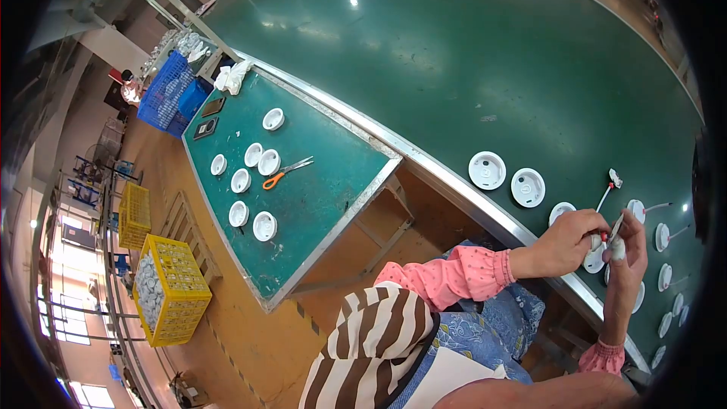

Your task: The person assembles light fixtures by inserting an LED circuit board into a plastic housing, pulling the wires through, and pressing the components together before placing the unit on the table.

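Observation:
My left hand reaches in from the left, its fingers closed in a pinch. My right hand comes up from below and meets it, thumb and fingers pressed together. Between the fingertips is a small white part with red on it, mostly covered by the fingers. White coverings wrap the thumb tips. Just past the hands, a thin lead with a whitish end piece sticks up. Round white plastic cups lie beside and beneath the hands on the green belt.
More white cups line the belt's near edge, several with thin leads to the right. A green side table at left holds white cups, orange-handled scissors and a phone. Yellow crates and a blue basket stand beyond.

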`<state>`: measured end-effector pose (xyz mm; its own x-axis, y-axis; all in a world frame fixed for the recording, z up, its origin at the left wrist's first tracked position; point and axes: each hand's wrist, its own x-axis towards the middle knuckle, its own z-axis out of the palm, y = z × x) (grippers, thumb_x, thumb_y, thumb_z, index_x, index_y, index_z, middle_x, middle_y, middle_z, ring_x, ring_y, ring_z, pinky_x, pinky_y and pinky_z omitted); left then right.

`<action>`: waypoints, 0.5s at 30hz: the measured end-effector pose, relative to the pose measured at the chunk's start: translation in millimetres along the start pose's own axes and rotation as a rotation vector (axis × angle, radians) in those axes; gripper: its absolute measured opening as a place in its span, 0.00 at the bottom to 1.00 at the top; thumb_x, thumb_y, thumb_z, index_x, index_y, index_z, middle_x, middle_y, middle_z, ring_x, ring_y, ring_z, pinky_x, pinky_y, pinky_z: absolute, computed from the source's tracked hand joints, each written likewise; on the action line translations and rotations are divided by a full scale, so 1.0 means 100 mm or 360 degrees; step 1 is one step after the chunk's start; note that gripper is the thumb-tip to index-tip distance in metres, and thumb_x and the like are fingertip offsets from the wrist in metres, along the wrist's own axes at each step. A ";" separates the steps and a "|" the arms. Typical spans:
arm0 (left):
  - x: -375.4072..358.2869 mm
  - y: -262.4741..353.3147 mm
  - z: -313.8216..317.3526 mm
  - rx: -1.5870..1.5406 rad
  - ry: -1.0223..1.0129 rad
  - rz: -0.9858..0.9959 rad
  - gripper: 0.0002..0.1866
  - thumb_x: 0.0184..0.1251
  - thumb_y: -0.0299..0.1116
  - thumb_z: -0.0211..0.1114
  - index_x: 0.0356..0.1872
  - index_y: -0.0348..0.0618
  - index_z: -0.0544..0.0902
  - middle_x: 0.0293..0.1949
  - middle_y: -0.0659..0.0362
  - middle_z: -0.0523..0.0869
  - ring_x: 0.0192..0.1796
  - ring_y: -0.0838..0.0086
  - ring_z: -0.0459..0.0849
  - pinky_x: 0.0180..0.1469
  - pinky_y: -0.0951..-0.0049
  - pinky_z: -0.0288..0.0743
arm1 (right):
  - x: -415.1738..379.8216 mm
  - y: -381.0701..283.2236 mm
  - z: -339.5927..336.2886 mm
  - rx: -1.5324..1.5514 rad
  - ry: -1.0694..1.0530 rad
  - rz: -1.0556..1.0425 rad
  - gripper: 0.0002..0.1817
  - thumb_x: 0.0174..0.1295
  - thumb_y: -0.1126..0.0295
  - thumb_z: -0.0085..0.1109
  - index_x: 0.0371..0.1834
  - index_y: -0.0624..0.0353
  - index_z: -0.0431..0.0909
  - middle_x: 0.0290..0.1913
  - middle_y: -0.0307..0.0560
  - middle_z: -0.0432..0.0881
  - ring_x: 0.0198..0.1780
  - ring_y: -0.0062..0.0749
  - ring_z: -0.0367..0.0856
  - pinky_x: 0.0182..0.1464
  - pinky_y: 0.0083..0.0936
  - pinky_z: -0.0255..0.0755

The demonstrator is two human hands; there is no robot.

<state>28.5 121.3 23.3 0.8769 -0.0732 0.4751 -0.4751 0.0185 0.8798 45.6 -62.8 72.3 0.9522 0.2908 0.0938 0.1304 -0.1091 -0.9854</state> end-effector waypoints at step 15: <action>-0.27 0.17 -0.34 -0.0531 -0.0633 -0.0934 0.08 0.75 0.25 0.61 0.49 0.34 0.85 0.30 0.59 0.87 0.25 0.79 0.77 0.29 0.78 0.70 | -0.39 -0.01 0.11 0.0730 -0.0062 0.0561 0.10 0.70 0.69 0.65 0.45 0.66 0.79 0.36 0.41 0.83 0.28 0.14 0.76 0.22 0.11 0.64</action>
<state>-0.8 157.8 26.4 0.8556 -0.5145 -0.0565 0.1606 0.1602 0.9739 5.8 -63.5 68.5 0.9044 0.3471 -0.2480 -0.3341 0.2146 -0.9178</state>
